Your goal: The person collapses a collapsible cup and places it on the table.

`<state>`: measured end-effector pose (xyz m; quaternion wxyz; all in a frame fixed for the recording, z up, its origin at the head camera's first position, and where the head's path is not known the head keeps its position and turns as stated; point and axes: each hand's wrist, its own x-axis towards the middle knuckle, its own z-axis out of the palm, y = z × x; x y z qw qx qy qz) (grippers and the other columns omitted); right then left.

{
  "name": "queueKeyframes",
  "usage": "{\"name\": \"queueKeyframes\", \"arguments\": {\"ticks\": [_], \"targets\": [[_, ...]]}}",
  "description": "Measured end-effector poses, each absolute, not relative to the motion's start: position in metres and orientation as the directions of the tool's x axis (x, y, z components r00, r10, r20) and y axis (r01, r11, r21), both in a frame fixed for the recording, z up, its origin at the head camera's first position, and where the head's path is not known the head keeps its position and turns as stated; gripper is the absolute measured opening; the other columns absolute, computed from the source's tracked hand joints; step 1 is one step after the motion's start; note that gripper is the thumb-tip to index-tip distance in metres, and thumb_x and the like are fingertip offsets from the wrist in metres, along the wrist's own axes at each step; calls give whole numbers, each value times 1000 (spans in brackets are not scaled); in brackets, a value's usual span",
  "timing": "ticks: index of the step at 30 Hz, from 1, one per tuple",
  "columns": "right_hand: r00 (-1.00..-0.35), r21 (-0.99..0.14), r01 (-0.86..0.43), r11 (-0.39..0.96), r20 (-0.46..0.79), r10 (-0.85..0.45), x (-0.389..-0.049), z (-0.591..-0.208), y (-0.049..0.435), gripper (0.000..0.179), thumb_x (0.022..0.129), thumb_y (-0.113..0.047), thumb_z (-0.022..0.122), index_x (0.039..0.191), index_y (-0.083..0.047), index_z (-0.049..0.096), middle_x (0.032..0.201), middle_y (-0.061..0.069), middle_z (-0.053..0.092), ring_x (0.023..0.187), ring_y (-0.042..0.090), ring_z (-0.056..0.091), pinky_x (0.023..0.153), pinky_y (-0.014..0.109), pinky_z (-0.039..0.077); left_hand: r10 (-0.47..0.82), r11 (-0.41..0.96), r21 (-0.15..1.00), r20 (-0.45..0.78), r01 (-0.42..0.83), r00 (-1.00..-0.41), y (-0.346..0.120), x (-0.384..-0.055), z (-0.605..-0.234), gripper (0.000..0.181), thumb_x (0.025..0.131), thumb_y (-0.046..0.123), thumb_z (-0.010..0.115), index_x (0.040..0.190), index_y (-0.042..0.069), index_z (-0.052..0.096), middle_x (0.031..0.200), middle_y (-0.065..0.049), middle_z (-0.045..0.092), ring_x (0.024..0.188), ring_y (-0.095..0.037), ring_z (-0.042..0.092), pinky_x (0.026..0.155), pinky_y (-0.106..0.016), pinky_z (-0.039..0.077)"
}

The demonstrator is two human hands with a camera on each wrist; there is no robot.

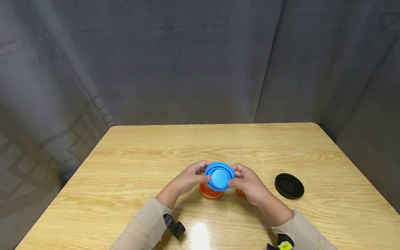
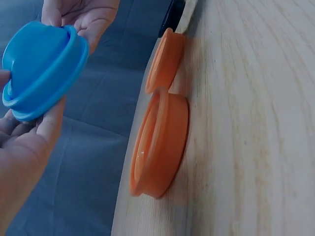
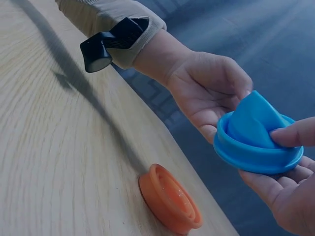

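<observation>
A blue collapsible silicone cup (image 1: 219,178) is held up above the table between both hands. My left hand (image 1: 191,178) grips its left rim, thumb on the near face and fingers behind. On the opposite side my right hand (image 1: 250,184) pinches the rim in the same way. In the right wrist view the blue cup (image 3: 256,130) has its centre part pushed up and dented, with a thumb against it. Below it an orange collapsible cup (image 1: 210,192) lies flat on the table, partly covered. Another orange cup (image 1: 240,193) is mostly hidden behind the right hand.
A flat black collapsible cup (image 1: 289,186) lies to the right on the wooden table (image 1: 140,156). Grey curtains (image 1: 187,62) hang behind the table and along its sides. Wrist cameras are strapped over both sleeves.
</observation>
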<state>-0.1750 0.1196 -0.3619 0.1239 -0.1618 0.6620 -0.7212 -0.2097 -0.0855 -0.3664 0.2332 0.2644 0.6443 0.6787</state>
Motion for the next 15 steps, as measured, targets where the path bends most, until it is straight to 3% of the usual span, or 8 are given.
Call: {"name": "queueKeyframes", "arguments": {"ticks": [3, 7, 11, 15], "targets": [[-927, -995, -59, -82, 85, -366, -174, -362, 119, 31, 72, 8, 54, 98, 14, 40, 86, 8, 58, 76, 12, 57, 66, 25, 47, 665, -86, 996, 78, 27, -742, -85, -210, -368, 42, 79, 0, 53, 118, -11, 39, 97, -5, 53, 88, -16, 51, 77, -30, 45], [-960, -997, -79, -26, 83, -267, -171, -360, 113, 28, 72, 11, 53, 98, 14, 43, 87, 13, 58, 75, 12, 58, 64, 24, 48, 602, -45, 993, 113, 108, -791, -80, -208, -369, 38, 76, -4, 54, 113, -9, 44, 95, -4, 53, 84, -15, 51, 73, -28, 45], [-989, -996, -62, 59, 54, -136, -170, -357, 106, 24, 72, 13, 51, 95, 9, 47, 83, 14, 60, 62, 10, 53, 51, 19, 43, 509, 41, 984, 127, 172, -851, -74, -204, -364, 34, 74, -8, 52, 107, -6, 50, 91, -5, 54, 78, -14, 52, 68, -25, 45], [-995, -993, -48, 104, 39, -91, -170, -356, 103, 24, 71, 14, 48, 95, 8, 48, 79, 13, 59, 50, 8, 44, 42, 17, 35, 468, 91, 976, 134, 198, -874, -71, -197, -353, 33, 72, -13, 48, 104, -8, 51, 85, -8, 56, 71, -11, 51, 61, -21, 44]]}}
